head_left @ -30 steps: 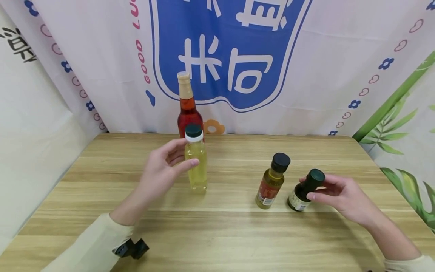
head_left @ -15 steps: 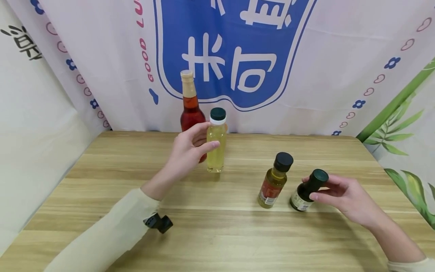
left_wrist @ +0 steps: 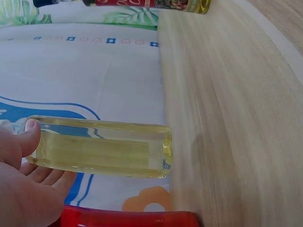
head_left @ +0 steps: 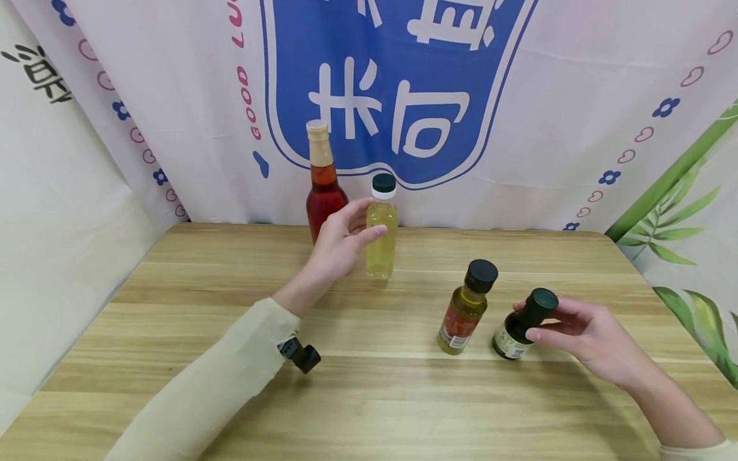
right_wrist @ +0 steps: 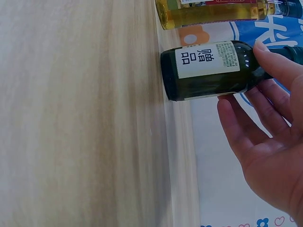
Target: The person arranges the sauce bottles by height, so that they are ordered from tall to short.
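My left hand [head_left: 346,240] grips a clear bottle of pale yellow liquid [head_left: 382,234] with a white collar and dark cap, near the back of the wooden table [head_left: 369,397], right of a tall red bottle [head_left: 323,186]. In the left wrist view the yellow bottle [left_wrist: 102,152] lies between thumb and fingers, its base at the table surface, the red bottle [left_wrist: 128,220] beside it. My right hand [head_left: 576,333] pinches the neck of a small dark green bottle [head_left: 521,325] standing on the table. The right wrist view shows this dark bottle [right_wrist: 210,71] with a white label.
A small oil bottle with a black cap and red label [head_left: 464,307] stands just left of the dark bottle. A printed cloth backdrop [head_left: 519,115] hangs close behind the table's far edge. A black strap clip [head_left: 302,354] sits on my left sleeve.
My left hand has carried the yellow bottle away from me and to the right, up beside the red bottle. The right hand has stayed on the dark bottle.
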Tool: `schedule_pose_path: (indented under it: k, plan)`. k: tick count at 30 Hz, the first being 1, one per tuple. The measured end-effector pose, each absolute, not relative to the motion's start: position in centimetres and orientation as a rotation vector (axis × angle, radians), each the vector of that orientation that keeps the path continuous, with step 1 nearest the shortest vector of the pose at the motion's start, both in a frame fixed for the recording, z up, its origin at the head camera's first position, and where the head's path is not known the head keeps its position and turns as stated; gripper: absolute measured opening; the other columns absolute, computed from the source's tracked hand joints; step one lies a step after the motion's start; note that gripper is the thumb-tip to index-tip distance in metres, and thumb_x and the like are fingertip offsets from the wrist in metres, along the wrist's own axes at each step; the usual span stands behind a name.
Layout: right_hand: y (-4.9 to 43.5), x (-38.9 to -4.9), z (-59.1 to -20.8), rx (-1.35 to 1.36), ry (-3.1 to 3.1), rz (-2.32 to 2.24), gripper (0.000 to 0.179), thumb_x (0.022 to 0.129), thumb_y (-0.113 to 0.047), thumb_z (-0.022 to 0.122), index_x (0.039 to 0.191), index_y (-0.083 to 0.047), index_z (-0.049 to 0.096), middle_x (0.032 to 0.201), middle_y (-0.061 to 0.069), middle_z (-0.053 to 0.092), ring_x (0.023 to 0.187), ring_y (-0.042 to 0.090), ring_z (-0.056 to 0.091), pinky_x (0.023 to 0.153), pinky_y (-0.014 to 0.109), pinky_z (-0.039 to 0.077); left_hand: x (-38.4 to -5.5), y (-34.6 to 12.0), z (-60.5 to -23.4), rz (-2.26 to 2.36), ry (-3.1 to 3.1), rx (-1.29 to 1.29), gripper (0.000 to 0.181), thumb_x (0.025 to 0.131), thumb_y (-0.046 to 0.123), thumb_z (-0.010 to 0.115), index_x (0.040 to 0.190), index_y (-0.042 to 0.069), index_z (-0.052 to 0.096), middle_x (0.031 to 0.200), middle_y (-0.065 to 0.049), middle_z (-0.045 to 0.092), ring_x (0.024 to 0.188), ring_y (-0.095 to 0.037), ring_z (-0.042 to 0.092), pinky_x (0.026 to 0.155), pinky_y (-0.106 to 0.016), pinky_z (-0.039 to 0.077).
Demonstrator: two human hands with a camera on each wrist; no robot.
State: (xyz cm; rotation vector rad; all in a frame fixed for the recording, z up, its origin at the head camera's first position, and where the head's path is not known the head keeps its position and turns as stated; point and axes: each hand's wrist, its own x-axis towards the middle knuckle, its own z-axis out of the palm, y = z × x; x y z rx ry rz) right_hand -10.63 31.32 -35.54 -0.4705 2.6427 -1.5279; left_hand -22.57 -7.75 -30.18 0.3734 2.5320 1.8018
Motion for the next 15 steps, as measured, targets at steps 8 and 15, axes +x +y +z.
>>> schedule_pose_path:
  k: [8, 15]
  plan:
    - [31.4, -10.5, -35.7, -0.491, 2.643, -1.539, 0.04, 0.097, -0.002, 0.075, 0.136, 0.002, 0.068, 0.128, -0.016, 0.076, 0.11, 0.006, 0.076, 0.088, 0.022, 0.064, -23.7, -7.3, -31.5, 1.81, 2.509, 0.331, 0.064, 0.102, 0.019, 0.072, 0.161, 0.018, 0.046, 0.16, -0.006, 0.056, 0.145, -0.024, 0.057, 0.123, -0.04, 0.047]
    - [31.4, -10.5, -35.6, -0.478, 2.651, -1.517, 0.039, 0.098, -0.005, 0.075, 0.136, 0.001, 0.068, 0.128, -0.015, 0.076, 0.11, 0.006, 0.076, 0.088, 0.022, 0.064, -24.3, -7.2, -32.3, 1.812, 2.515, 0.35, 0.061, 0.102, 0.017, 0.072, 0.159, 0.019, 0.049, 0.158, -0.006, 0.058, 0.144, -0.025, 0.058, 0.123, -0.041, 0.048]
